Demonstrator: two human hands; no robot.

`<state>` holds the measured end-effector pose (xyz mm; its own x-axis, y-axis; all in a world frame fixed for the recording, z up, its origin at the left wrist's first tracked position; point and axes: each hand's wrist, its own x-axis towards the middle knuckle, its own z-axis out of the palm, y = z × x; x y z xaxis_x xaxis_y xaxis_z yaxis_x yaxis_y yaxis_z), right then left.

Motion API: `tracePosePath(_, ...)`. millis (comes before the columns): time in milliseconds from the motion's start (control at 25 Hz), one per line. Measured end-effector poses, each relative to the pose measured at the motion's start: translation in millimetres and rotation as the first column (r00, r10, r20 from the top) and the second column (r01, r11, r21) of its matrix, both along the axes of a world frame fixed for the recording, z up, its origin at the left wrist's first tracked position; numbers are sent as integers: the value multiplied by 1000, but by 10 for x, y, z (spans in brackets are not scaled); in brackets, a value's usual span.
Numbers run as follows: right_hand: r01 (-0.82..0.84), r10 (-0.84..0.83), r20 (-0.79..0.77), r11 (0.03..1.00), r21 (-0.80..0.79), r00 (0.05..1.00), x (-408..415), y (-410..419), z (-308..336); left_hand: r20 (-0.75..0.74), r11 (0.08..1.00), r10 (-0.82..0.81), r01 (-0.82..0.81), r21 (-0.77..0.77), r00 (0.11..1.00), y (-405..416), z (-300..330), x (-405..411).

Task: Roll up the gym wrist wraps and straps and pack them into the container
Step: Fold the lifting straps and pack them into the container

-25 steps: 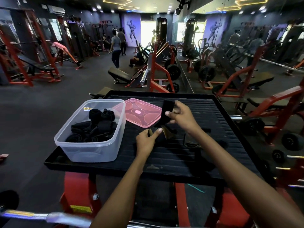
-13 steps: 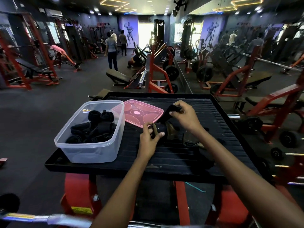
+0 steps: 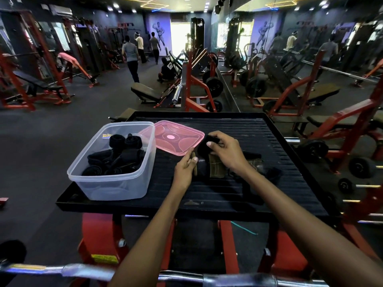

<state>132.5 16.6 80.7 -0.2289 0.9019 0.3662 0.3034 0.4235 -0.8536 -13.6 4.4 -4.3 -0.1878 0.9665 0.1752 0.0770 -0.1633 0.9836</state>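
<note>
Under my hands lies a black ribbed platform (image 3: 238,195) on red legs (image 3: 228,245) — a chrome barbell (image 3: 83,271) nearest me, people (image 3: 132,56) walking far ahead.

Commercial gym, red weight machines (image 3: 194,83), benches (image 3: 146,92), weight plates (image 3: 214,87), wall mirrors (image 3: 310,48), bodybuilder mural (image 3: 158,33)

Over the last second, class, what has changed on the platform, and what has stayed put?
The right hand has brought the black wrap down from its raised position and folds it towards the left hand, which has closed on the roll's end. The container, its rolled wraps and the pink lid have not moved.
</note>
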Motion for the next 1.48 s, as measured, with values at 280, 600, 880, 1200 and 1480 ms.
tracePosePath(280,-37,-1,191,980,196,982,-30,-149,-138,153,998,55,-53,-18,987,4,32,51)
tracePosePath(600,-99,-104,399,884,456,911,8,-375,-565,261,981,163,-128,-145,952,37,-13,25)
tracePosePath(880,-223,-209,640,821,526,740,-47,-288,-847,344,965,159,-73,-250,925,86,-53,-22)
tracePosePath(1200,-256,278,918,944,-207,283,26,-376,-605,494,966,143,-13,-257,858,17,20,59)
tracePosePath(1480,173,-166,48,966,-195,985,-41,-465,-594,768,980,-10,157,-118,641,-83,110,-83)
